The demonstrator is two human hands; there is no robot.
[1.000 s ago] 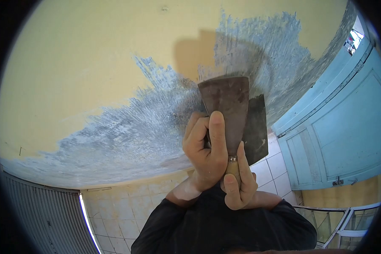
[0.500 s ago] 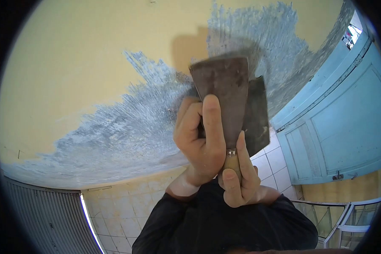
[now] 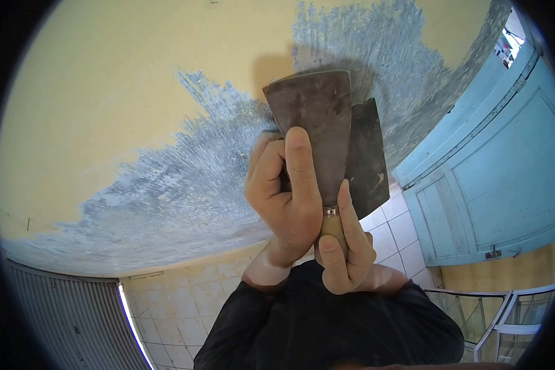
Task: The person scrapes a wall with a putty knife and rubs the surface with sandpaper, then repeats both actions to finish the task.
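A scraper [image 3: 317,123] with a wide brown blade and a short light handle is held upright in front of the wall. My right hand [image 3: 350,256] grips its handle, with one finger stretched up along the base of the blade. The thumb of my left hand [image 3: 287,185] presses on the face of the scraper's blade, and its other fingers curl behind. A dark flat sheet [image 3: 368,160] sits behind the blade and sticks out to its right; the fingers on it are mostly hidden.
A yellow wall [image 3: 117,80] has a large scraped grey-blue patch [image 3: 185,179]. On the right stand a light blue door [image 3: 493,172] and a glass-panelled frame [image 3: 505,317]. A corrugated grey shutter [image 3: 55,308] is at the lower left, beside white tiles [image 3: 179,308].
Both hands, the scraper and the dark sheet have shifted slightly up and left. The grip looks the same.
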